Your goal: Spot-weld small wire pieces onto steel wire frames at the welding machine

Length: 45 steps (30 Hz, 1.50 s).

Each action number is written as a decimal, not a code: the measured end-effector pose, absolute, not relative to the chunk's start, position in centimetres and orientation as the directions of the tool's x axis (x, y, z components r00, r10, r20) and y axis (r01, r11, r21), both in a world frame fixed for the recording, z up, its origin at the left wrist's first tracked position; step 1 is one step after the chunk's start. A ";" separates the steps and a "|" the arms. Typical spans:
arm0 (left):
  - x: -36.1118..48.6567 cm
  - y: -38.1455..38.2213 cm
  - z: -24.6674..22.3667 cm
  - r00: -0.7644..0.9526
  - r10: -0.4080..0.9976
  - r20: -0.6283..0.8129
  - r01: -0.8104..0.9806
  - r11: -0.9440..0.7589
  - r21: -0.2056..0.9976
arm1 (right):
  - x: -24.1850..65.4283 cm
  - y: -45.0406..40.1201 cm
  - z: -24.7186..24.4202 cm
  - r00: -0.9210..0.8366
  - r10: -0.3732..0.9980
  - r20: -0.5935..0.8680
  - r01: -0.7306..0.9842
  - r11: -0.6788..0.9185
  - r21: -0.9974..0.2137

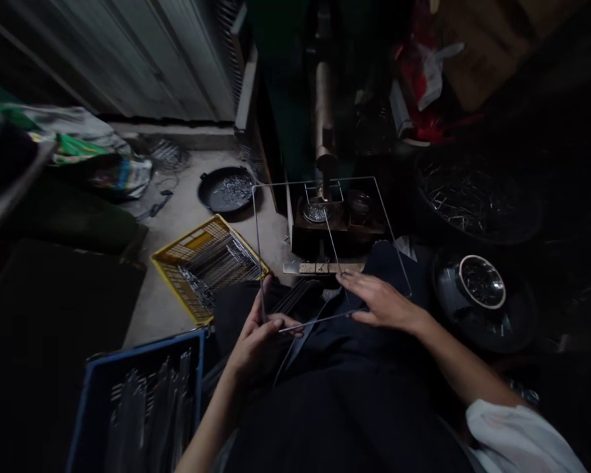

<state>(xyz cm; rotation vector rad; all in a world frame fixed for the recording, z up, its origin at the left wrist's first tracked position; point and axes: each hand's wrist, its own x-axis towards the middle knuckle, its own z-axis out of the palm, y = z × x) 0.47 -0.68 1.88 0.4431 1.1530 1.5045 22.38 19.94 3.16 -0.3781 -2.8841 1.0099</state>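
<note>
I've got both hands on a thin wire frame (389, 226), held out over the lap, near side toward me, far side by the machine arm (326, 112). Left hand (256, 332) is clamped on the frame's near left corner, thumb on the near wire, a finger up along the left wire. Right hand (381, 303) is on the near side, right of the middle wire, fingers reaching onto that wire and thumb at the near wire; can't tell whether it grips or just rests. Hands well apart.

Under the machine arm, a small dish (316, 219) of metal bits. Far left of the lap, a black pan (207, 192) with more bits on the floor; nearer, a tilted yellow basket (181, 240) holding metal rods. Near left, a blue crate (145, 345) with long metal pieces standing in it. On the right, a large dark basin (526, 223) of thin rods at the far side, and nearer, a shiny bowl (461, 279) with contents too dim to name. Far right, a cardboard box (492, 49); far left, crumpled bags (86, 148).
</note>
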 end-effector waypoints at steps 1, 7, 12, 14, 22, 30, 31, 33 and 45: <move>0.4 -0.9 1.7 -0.294 0.896 -0.332 -0.558 0.121 0.821 | 22.4 19.6 2.9 -0.969 0.246 -0.003 0.195 0.762 -0.618; 0.1 -1.6 0.3 -0.264 0.885 -0.384 -0.612 0.154 0.776 | 22.6 18.5 2.5 -0.968 0.247 0.044 0.168 0.767 -0.619; -0.2 -1.4 -0.2 -0.240 0.894 -0.380 -0.614 0.164 0.772 | 22.5 18.7 2.6 -0.965 0.260 0.028 0.181 0.742 -0.645; -0.4 -1.2 -0.5 -0.237 0.900 -0.366 -0.602 0.160 0.783 | 22.5 18.9 2.6 -0.964 0.266 0.020 0.189 0.734 -0.652; -0.5 -0.6 -1.0 -0.235 0.911 -0.338 -0.590 0.142 0.795 | 22.5 19.4 2.8 -0.960 0.279 0.009 0.205 0.726 -0.656; -0.6 -0.3 -0.3 -0.250 0.898 -0.363 -0.617 0.141 0.774 | 22.1 19.9 3.0 -0.959 0.282 -0.004 0.210 0.706 -0.676; -0.6 -0.3 -0.3 -0.254 0.899 -0.358 -0.614 0.137 0.778 | 22.1 20.0 3.0 -0.959 0.283 -0.007 0.212 0.701 -0.680; -0.5 -0.2 -0.4 -0.254 0.902 -0.350 -0.617 0.128 0.777 | 22.1 20.1 2.9 -0.959 0.284 -0.013 0.214 0.691 -0.690; -0.3 -0.1 0.4 -0.241 0.881 -0.407 -0.618 0.183 0.764 | 21.9 20.1 3.0 -0.951 0.306 -0.050 0.266 0.723 -0.638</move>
